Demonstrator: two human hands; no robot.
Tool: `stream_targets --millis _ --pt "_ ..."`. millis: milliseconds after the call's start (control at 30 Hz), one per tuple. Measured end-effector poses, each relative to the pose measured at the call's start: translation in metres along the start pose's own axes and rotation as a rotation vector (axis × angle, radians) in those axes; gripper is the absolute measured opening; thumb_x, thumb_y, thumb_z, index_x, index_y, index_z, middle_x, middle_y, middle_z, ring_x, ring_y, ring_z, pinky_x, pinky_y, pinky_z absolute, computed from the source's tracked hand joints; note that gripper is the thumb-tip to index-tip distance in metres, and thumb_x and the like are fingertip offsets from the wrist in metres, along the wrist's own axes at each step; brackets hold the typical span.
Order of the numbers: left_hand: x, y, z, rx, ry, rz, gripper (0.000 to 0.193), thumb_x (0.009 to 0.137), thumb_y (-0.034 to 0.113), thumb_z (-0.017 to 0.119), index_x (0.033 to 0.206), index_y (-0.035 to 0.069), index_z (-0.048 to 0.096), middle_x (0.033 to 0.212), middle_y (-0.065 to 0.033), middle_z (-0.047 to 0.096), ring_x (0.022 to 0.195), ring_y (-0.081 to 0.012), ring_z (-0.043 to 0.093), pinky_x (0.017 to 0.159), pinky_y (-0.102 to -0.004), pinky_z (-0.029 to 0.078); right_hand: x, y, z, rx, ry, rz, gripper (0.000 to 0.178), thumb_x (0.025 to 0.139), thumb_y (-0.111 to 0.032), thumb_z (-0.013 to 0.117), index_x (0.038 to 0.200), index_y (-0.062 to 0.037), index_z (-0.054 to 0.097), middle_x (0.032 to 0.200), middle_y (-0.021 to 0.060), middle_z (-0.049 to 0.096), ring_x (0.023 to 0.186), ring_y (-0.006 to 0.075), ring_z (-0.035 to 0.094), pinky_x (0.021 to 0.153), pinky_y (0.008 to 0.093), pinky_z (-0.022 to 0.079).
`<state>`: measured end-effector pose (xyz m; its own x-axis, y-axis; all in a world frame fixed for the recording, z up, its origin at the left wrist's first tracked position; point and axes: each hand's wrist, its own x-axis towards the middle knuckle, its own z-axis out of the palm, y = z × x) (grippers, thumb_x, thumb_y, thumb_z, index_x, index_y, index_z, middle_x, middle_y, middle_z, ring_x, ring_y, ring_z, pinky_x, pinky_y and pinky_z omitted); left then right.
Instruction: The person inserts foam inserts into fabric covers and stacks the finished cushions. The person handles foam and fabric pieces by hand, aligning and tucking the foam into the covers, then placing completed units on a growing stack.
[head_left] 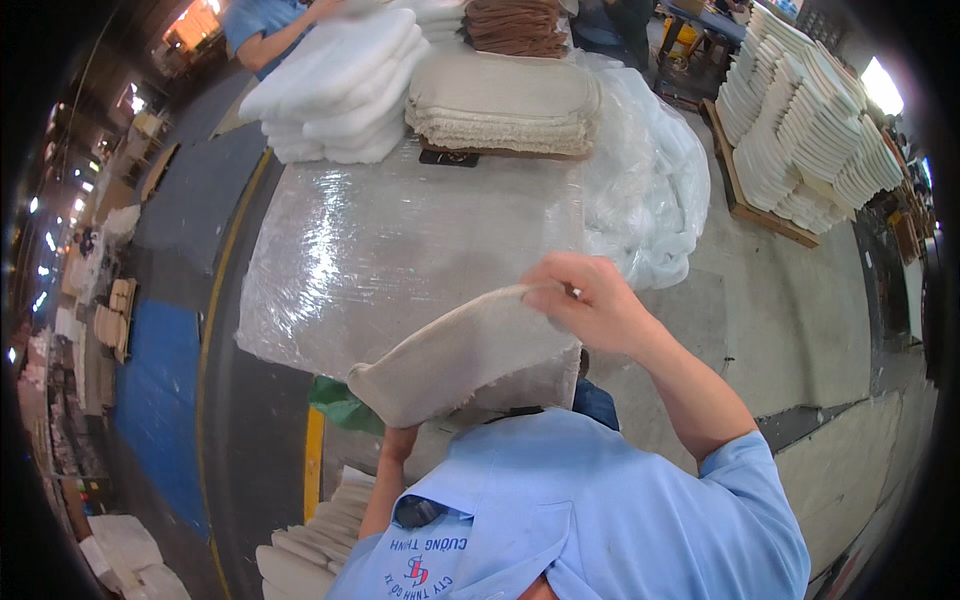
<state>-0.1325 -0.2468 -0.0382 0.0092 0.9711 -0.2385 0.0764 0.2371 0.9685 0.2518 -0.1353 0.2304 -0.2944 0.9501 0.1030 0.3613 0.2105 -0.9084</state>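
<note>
A beige fabric cover (465,350) is stretched at a slant in front of my chest, above the near edge of a plastic-wrapped table (400,240). My right hand (585,300) pinches its upper right corner between thumb and fingers. At the cover's lower left end is my left hand (402,438); the fabric hides its fingers, so its grip does not show. Toward the far side of the table lies a stack of similar beige covers (505,95). White padded pieces (335,85) are piled to the left of that stack.
Brown folded fabric (512,25) sits behind the beige stack. Clear plastic film (645,170) bulges over the table's right side. Another person's arm (275,40) reaches in at the far left. Pale pieces on a pallet (790,120) stand right; more pale pieces (310,540) lie lower left.
</note>
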Motion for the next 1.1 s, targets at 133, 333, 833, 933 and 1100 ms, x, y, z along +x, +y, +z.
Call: stream_targets --millis 133,333,833,933,1100 --pt "0.009 0.007 0.002 0.014 -0.024 -0.054 0.047 0.100 0.009 0.066 0.147 0.004 0.058 0.140 -0.0131 0.065 0.136 -0.0248 0.057 0.113 -0.0393 0.047 -0.034 -0.001 -0.011 -0.003 -0.097 -0.389 0.014 0.087 -0.007 0.078 0.102 -0.0067 0.078 0.096 0.0066 0.071 0.085 0.0240 0.066 0.076 0.0366 0.054" --pt "0.014 -0.013 0.004 -0.032 -0.049 -0.180 0.044 0.102 0.012 0.066 0.146 0.005 0.060 0.136 -0.0118 0.068 0.131 -0.0230 0.060 0.111 -0.0380 0.048 -0.093 -0.002 -0.003 0.125 -0.325 -0.315 0.021 0.085 -0.006 0.079 0.105 -0.0123 0.078 0.103 0.0019 0.070 0.096 0.0243 0.066 0.085 0.0368 0.054" --pt "0.134 0.121 -0.061 0.433 -0.800 -0.402 0.051 0.108 0.030 0.065 0.154 0.010 0.054 0.142 -0.0063 0.065 0.131 -0.0170 0.058 0.114 -0.0347 0.045 -0.091 0.008 -0.012 0.137 -0.277 -0.194 0.034 0.073 0.004 0.075 0.102 -0.0133 0.081 0.105 0.0015 0.074 0.101 0.0226 0.069 0.089 0.0375 0.057" --pt "0.148 0.147 -0.019 0.564 -1.129 -0.520 0.062 0.103 0.038 0.070 0.155 0.008 0.053 0.146 -0.0116 0.064 0.134 -0.0191 0.058 0.117 -0.0348 0.042 -0.086 0.005 -0.016 0.083 -0.269 -0.191 0.033 0.076 0.003 0.076 0.104 -0.0128 0.082 0.106 0.0029 0.075 0.100 0.0224 0.070 0.088 0.0361 0.057" --pt "0.150 0.153 -0.004 0.588 -1.185 -0.523 0.039 0.096 0.032 0.079 0.122 0.005 0.069 0.113 -0.0038 0.071 0.107 -0.0139 0.061 0.098 -0.0315 0.048 -0.090 0.004 -0.018 0.135 -0.204 -0.115 0.032 0.078 0.006 0.075 0.105 -0.0090 0.082 0.107 0.0063 0.076 0.097 0.0241 0.073 0.085 0.0339 0.058"
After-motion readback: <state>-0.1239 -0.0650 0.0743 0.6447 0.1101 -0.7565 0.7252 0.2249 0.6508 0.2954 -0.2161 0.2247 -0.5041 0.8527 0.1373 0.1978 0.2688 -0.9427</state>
